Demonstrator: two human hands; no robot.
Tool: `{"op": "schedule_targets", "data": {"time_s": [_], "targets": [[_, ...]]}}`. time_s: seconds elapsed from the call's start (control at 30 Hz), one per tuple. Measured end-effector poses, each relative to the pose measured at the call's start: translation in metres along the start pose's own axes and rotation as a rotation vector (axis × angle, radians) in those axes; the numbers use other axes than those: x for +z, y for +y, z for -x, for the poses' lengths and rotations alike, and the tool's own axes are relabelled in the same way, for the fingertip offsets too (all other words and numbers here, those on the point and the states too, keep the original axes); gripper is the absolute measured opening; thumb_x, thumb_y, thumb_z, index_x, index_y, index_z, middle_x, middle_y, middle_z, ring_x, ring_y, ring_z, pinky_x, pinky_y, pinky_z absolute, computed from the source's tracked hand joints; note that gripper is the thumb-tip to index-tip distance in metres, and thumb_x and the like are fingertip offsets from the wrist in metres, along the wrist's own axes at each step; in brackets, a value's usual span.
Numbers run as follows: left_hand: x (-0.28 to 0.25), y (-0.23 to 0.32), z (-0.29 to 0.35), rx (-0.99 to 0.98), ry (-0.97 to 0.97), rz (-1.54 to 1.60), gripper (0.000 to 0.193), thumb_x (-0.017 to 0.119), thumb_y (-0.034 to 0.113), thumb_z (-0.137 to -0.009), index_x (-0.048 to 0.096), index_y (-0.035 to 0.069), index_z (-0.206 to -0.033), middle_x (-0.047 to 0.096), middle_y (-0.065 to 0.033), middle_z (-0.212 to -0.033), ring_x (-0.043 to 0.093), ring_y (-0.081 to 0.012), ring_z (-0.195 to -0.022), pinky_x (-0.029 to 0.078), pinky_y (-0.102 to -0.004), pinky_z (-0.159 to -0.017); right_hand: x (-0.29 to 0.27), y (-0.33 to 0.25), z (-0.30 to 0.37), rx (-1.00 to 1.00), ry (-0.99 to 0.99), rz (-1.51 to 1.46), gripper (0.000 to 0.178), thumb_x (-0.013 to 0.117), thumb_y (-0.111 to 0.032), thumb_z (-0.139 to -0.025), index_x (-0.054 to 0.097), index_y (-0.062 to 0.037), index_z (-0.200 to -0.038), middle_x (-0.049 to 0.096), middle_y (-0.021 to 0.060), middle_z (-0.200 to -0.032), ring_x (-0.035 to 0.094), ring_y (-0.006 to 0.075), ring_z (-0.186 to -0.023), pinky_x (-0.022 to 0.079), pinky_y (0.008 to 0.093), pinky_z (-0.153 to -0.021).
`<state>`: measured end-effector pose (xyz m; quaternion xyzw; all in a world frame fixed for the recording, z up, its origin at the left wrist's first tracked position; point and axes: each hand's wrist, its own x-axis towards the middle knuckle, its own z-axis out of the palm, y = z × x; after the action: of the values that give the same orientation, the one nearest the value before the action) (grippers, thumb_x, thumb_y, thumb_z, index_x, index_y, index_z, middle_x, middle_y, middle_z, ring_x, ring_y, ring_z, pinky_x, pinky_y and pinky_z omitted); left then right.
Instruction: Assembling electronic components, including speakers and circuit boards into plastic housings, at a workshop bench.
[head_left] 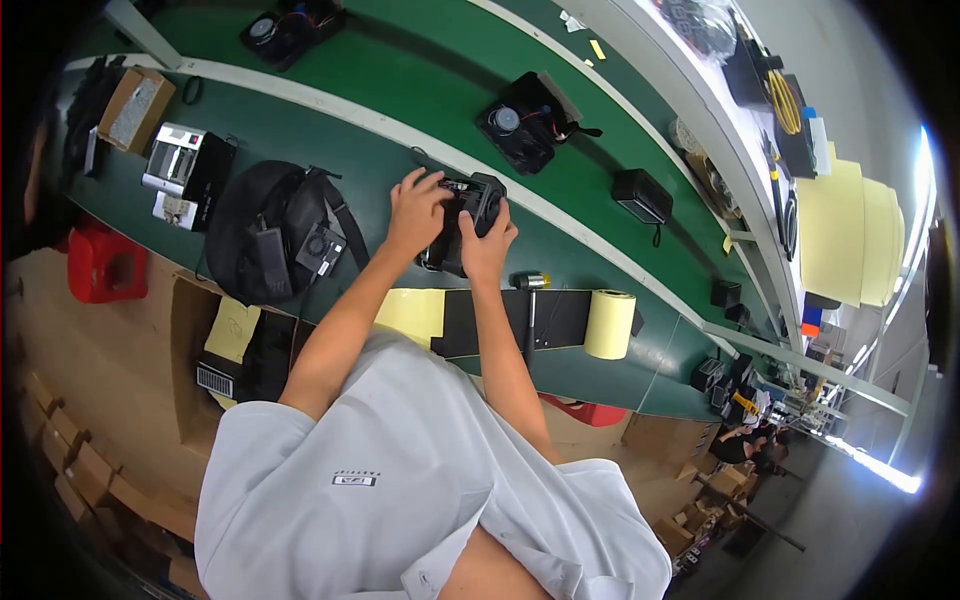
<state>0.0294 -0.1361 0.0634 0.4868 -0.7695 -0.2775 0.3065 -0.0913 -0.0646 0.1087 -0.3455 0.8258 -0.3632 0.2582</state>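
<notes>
Just beyond the middle of the bench, an opened black speaker housing (456,235) shows inner parts and is tipped between my hands. My right hand (485,245) grips its near right side, with the thumb on the front and fingers round the edge. From the left, my left hand (416,212) reaches its bent fingers to the inside of the housing; what the fingertips pinch, if anything, is hidden. A hammer (531,290) with a yellowish end lies right of my right forearm, across a black mat (565,318). A yellow roll (610,325) rests on the mat's right end.
Along the green line behind are another open speaker housing (525,122) with wires and a small black box (642,195). To the left lie a black bag (262,235), a silver-and-black machine (182,165) and a cardboard box (137,110). A red stool (105,262) stands below.
</notes>
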Motion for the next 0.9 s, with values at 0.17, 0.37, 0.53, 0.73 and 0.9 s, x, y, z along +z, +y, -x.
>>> {"op": "schedule_targets", "data": {"time_s": [0.17, 0.37, 0.53, 0.73, 0.9], "targets": [[-0.015, -0.026, 0.005, -0.045, -0.114, 0.197, 0.053, 0.068, 0.01, -0.082, 0.057, 0.019, -0.133, 0.058, -0.0031, -0.137, 0.043, -0.0305, -0.135, 0.031, -0.0501, -0.108, 0.007, -0.014, 0.007, -0.132, 0.012, 0.191, 0.084, 0.074, -0.042, -0.082, 0.035, -0.0147, -0.151, 0.036, 0.0291, -0.134, 0.05, 0.0474, -0.116, 0.045, 0.0491, -0.098], [-0.02, -0.023, 0.011, -0.041, -0.178, 0.164, 0.057, 0.069, 0.011, -0.083, 0.053, 0.019, -0.137, 0.052, -0.0034, -0.144, 0.041, -0.0309, -0.139, 0.03, -0.0476, -0.109, 0.017, -0.022, 0.019, -0.169, 0.051, 0.407, 0.084, 0.076, -0.048, -0.079, 0.04, -0.0196, -0.149, 0.036, 0.0298, -0.134, 0.049, 0.051, -0.113, 0.045, 0.0538, -0.095], [-0.017, -0.025, 0.009, -0.08, -0.227, 0.316, 0.059, 0.07, 0.008, -0.081, 0.049, 0.016, -0.136, 0.055, -0.0063, -0.14, 0.046, -0.0307, -0.133, 0.031, -0.0496, -0.106, 0.021, -0.022, 0.02, -0.163, 0.068, 0.466, 0.084, 0.076, -0.049, -0.078, 0.041, -0.0222, -0.149, 0.036, 0.0292, -0.135, 0.049, 0.05, -0.114, 0.045, 0.0533, -0.095], [-0.013, -0.026, 0.01, -0.09, -0.199, 0.248, 0.069, 0.074, 0.009, -0.077, 0.04, 0.015, -0.136, 0.059, -0.0065, -0.135, 0.052, -0.0301, -0.124, 0.032, -0.0477, -0.102, 0.024, -0.028, 0.024, -0.163, 0.069, 0.53, 0.084, 0.076, -0.05, -0.078, 0.041, -0.022, -0.149, 0.036, 0.0285, -0.136, 0.05, 0.0504, -0.114, 0.046, 0.0531, -0.094], [-0.012, -0.03, 0.005, -0.098, -0.194, 0.278, 0.07, 0.076, 0.009, -0.074, 0.041, 0.014, -0.135, 0.061, -0.0048, -0.131, 0.053, -0.028, -0.124, 0.032, -0.0476, -0.101, 0.026, -0.032, 0.025, -0.166, 0.074, 0.557, 0.085, 0.076, -0.051, -0.077, 0.042, -0.0202, -0.148, 0.036, 0.0291, -0.136, 0.05, 0.0518, -0.114, 0.046, 0.0536, -0.095]]}}
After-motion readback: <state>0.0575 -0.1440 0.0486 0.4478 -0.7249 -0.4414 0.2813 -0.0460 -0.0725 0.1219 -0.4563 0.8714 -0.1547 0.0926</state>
